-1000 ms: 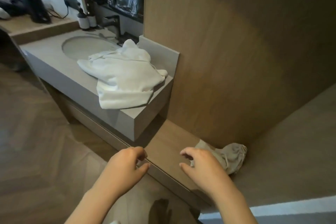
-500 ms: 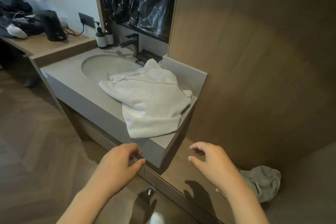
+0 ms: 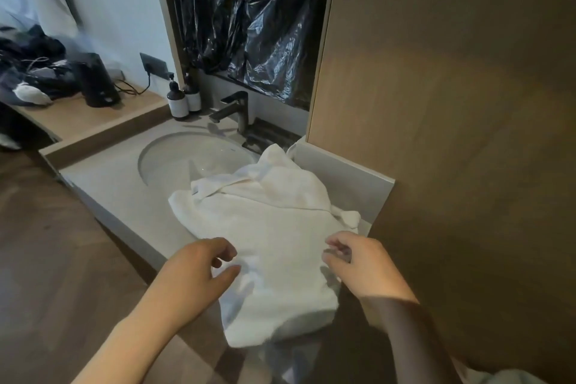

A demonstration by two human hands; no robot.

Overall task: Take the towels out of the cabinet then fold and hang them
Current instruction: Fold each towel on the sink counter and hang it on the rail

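Towel (image 3: 274,243) lies crumpled on counter (image 3: 118,196) beside sink (image 3: 174,162). Our left hand (image 3: 193,271) hovers loosely curled, empty; whether our right hand (image 3: 358,262) pinches towel, we cannot tell.

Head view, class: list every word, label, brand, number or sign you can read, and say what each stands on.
No text here can be read.
Labels on the two pump bottles: pale, print too blurred to read.
Mark near the base of the black kettle: too small to read.
The white towel: no print visible.
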